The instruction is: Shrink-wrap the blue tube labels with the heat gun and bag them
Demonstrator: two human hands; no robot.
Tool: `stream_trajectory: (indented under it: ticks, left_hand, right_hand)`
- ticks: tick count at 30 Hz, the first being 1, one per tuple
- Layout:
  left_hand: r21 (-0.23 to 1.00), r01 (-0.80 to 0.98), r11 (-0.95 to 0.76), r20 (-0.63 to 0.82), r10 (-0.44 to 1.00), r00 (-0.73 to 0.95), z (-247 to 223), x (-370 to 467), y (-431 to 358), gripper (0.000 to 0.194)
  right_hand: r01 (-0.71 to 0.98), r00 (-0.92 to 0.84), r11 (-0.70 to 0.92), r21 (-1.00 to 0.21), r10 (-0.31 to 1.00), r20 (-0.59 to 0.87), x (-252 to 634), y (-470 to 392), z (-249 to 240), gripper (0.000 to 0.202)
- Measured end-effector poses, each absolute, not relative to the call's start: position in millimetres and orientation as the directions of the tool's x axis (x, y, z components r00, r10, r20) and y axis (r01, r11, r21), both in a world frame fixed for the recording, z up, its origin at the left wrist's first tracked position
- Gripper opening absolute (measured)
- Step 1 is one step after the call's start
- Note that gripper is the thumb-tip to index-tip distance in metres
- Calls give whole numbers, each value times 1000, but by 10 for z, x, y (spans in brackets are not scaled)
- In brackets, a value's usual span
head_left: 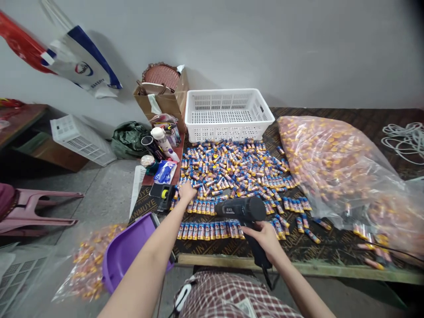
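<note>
My right hand (262, 237) is wrapped round the handle of a black heat gun (240, 209), its barrel pointing left over the table. At the left edge of a pile of small blue-and-yellow tubes (228, 165), my left hand (187, 191) reaches down with its fingers together; what it grips, if anything, is too small to make out. Just below that hand lies a short row of upright-aligned tubes (201, 207). Nearer the front edge runs a longer row of tubes (208, 230), partly covered by the heat gun at its right end.
Behind the pile stands a white crate (228, 128). A large clear bag of tubes (334, 154) fills the right side. At left are a tape dispenser (165, 197), bottles (164, 143) and a paper bag (177, 104). A purple dustpan (127, 247) sits beside the table's front left.
</note>
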State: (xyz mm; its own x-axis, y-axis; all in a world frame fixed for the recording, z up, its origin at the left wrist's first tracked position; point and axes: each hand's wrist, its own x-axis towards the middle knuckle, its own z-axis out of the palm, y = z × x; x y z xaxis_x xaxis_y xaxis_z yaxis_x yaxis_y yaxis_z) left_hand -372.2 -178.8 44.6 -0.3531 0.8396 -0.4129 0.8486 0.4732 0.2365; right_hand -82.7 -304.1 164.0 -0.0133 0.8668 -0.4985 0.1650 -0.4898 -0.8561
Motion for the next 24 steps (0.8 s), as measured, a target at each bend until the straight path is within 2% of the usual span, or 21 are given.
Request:
stream_trajectory:
  ticks: [3,5,9,13,17,24]
  left_hand:
    - [312,847,430,-318,888,-333,596,-3785,-1615,77]
    - [399,830,390,-234,919,-318,702,-3873,-1584,80]
    - [559,758,337,-79,931,-356,859,-4182,-1848,64]
    - [640,682,355,15,881,-473,851,-4563,-2470,47]
    - [657,619,431,8,817,-577,749,-4894,-3176,39]
    - [667,479,570,-80,695,-715,633,-5189,-4087,40]
  right_hand:
    - [170,-91,-455,-874,876,-474,-1019,-2996,1633,37]
    - [172,-116,-446,-878,876,-468,-1117,-2971,1627,37]
    - [187,-151,-439,-879,871,-467,-1277,-2926,1598,35]
    - [214,-195,-412,-886,870,-452,-1442,-2877,1567,33]
    - [213,-236,-403,-890,863,-447,-1638,-2822,1535,36]
    - [196,-249,-358,-913,882,-399,-2046,-2706,1360,35]
